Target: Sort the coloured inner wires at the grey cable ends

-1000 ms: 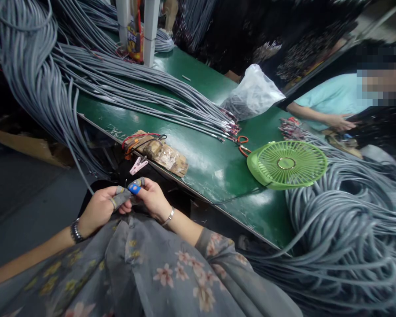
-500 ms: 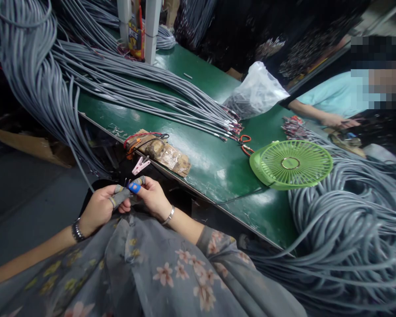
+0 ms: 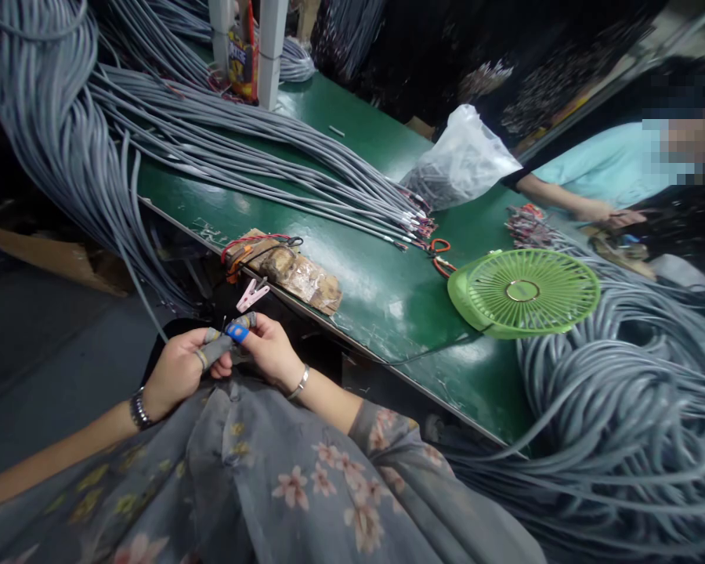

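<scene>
In front of my lap, my left hand [image 3: 179, 366] is closed around the end of a grey cable [image 3: 141, 296] that runs down from the bundle at the left. Grey tape or finger cots wrap its fingertips. Touching it, my right hand [image 3: 270, 351] pinches thin dark wires [image 3: 225, 322] at that end; a blue band [image 3: 236, 332] covers its thumb. The exact grip on the wires is partly hidden by the fingers. Just beyond both hands, a pink clothes peg [image 3: 252, 295] sits at the table edge, beside a taped cardboard piece [image 3: 305, 276].
Long grey cables [image 3: 258, 149] lie across the green table [image 3: 381, 294]. A green fan [image 3: 522, 291] stands at the right, near coiled cables [image 3: 623, 407]. Behind it are a plastic bag [image 3: 461, 160] and another person's hand [image 3: 623, 218]. A white post [image 3: 270, 63] rises at the back.
The view has shifted very slightly. My fingers have moved a little at the wire ends, and less of the wires shows above them; both hands stay together.
</scene>
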`<state>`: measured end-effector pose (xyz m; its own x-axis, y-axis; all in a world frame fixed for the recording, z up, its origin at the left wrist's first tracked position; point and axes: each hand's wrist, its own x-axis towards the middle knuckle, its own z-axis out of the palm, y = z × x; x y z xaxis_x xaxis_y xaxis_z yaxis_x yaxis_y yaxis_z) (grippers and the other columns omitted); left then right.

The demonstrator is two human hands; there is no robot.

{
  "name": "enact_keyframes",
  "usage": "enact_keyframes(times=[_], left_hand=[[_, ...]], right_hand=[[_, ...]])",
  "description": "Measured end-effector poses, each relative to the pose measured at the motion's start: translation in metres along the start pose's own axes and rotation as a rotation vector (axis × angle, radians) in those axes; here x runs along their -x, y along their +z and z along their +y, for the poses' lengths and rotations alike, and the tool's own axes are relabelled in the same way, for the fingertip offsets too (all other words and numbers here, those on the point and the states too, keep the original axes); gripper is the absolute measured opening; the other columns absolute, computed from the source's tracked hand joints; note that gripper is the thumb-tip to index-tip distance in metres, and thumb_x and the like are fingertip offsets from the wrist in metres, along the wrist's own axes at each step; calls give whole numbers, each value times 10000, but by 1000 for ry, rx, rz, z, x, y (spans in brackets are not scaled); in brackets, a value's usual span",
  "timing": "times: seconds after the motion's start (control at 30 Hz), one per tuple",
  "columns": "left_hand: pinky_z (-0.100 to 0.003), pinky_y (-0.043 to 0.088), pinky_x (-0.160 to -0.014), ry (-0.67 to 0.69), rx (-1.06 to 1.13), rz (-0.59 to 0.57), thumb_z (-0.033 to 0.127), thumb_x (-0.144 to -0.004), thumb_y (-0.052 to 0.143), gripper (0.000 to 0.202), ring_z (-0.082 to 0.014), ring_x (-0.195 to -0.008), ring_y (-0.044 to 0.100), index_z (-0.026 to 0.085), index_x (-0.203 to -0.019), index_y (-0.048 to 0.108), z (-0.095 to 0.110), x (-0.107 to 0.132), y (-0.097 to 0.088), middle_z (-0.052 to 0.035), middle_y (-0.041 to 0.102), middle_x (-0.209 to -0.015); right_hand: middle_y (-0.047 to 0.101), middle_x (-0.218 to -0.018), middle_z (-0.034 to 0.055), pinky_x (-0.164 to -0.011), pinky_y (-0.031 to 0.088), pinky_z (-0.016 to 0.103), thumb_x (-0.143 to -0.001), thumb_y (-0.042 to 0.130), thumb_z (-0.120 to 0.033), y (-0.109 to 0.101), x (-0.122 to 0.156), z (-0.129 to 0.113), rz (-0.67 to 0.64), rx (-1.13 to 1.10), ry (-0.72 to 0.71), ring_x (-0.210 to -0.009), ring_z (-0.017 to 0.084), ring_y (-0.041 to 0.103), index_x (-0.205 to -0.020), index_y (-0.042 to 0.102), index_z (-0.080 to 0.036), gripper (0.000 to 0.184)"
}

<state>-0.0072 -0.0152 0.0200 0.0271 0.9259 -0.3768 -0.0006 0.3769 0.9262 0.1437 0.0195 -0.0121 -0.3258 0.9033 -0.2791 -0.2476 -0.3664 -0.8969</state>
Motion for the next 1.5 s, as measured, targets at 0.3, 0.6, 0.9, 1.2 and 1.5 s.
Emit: enact_keyframes(times=[0.3,0.6,0.9,1.2,1.5], left_hand=[[-250,482,-468,16,58,75,481,-596,861,336,-146,-454,608,197,-533,693,-3,1,0,-22,684,-502],[-247,472,-466,37,111,124,433,-566,868,306,-131,-447,572,192,-518,686,1,3,4,-19,665,-483],[-257,487,-485,55,78,129,419,-580,859,287,-139,-461,587,192,-532,689,-3,3,4,-16,674,-500],[-254,482,-474,27,153,183,394,-543,859,273,-138,-442,580,196,-535,670,0,4,6,-4,661,-475],[-254,466,-466,123,-14,64,447,-660,840,291,-151,-465,593,215,-557,698,-7,4,-3,-17,678,-518]], right_hand=[[562,-581,-67,-550,417,256,-618,889,-672,-4,0,3,-4,-123,84,-516,81,451,-727,611,-206,553],[630,-650,-74,-562,431,240,-480,977,-594,-10,11,-11,-64,-83,108,-538,74,501,-816,655,-207,605],[584,-566,-68,-533,413,257,-501,982,-523,2,3,-5,20,-67,90,-502,82,462,-694,614,-205,523],[557,-544,-72,-522,389,232,-590,943,-450,-3,9,-2,-3,-38,117,-497,77,440,-672,594,-201,436],[631,-632,-52,-567,430,239,-525,952,-564,-3,7,-13,-4,19,104,-575,100,521,-707,609,-206,527]])
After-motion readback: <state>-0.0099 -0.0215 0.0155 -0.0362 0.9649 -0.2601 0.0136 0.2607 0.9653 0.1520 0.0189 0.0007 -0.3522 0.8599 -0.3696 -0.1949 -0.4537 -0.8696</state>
